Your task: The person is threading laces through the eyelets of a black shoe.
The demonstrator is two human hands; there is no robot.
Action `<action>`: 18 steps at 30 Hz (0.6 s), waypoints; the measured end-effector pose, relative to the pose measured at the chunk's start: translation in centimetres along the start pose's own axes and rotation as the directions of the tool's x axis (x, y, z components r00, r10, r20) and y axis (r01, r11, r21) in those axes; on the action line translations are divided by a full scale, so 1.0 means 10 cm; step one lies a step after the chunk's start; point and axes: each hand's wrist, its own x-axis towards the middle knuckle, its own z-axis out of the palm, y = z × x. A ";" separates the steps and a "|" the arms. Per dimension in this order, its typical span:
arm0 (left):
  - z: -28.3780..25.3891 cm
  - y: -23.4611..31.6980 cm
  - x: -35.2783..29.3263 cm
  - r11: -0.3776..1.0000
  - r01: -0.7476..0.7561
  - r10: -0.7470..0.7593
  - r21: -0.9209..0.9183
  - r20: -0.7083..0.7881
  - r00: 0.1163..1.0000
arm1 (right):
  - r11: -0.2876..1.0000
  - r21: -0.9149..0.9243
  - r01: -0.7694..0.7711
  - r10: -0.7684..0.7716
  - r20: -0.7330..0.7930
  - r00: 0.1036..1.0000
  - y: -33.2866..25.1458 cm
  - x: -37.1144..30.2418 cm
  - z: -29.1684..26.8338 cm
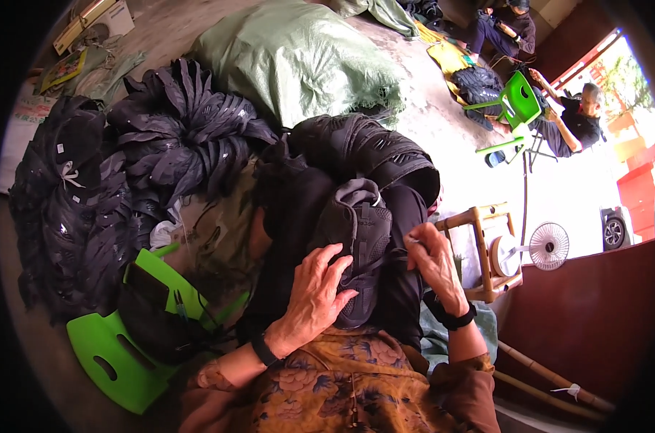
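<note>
A black shoe upper [371,234] lies lengthwise on my lap, its padded collar pointing away from me. My left hand [314,289] rests on its left side near the toe, fingers spread and slightly bent. To the right of the upper, my right hand [432,261] is raised with thumb and fingers pinched together. What they pinch is too small and dark to make out. Beyond the upper, a nested stack of black shoe uppers [363,148] lies across my knees. Both wrists wear dark bands.
Heaps of black shoe uppers [67,209] lie at the left, beside a green chair [118,353] with pliers-like tools on it. A large pale green sack [298,58] is ahead. At right stand a bamboo frame [479,216] and a fan [549,245]. Two people sit far right.
</note>
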 end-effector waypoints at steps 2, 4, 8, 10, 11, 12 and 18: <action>0.00 0.01 0.01 1.000 0.000 0.000 -0.004 -0.004 1.000 | 1.000 -0.006 0.018 -0.018 -0.030 0.999 -0.06 -0.01 -0.02; -0.01 0.01 0.00 1.000 0.005 -0.005 -0.002 -0.007 1.000 | 0.994 -0.064 0.090 -0.098 -0.130 0.987 -0.13 -0.04 0.04; 0.02 0.00 0.00 1.000 -0.001 0.001 -0.022 -0.006 1.000 | 0.700 -0.506 0.504 -0.490 0.174 0.854 0.09 -0.21 0.26; 0.01 -0.01 -0.01 1.000 0.006 -0.006 -0.023 -0.012 1.000 | 0.539 -0.691 0.482 -0.492 0.206 0.846 0.12 -0.35 0.45; 0.00 0.00 -0.01 0.999 0.011 -0.011 -0.039 -0.013 1.000 | 0.526 -0.687 0.501 -0.514 0.213 0.831 0.12 -0.36 0.48; 0.00 -0.01 -0.02 0.998 0.017 -0.018 -0.052 -0.015 1.000 | 0.514 -0.681 0.522 -0.536 0.220 0.815 0.12 -0.35 0.51; 0.01 0.00 -0.05 0.999 0.027 -0.027 -0.037 0.004 1.000 | 0.629 -0.650 0.426 -0.418 0.179 0.891 0.00 -0.29 0.53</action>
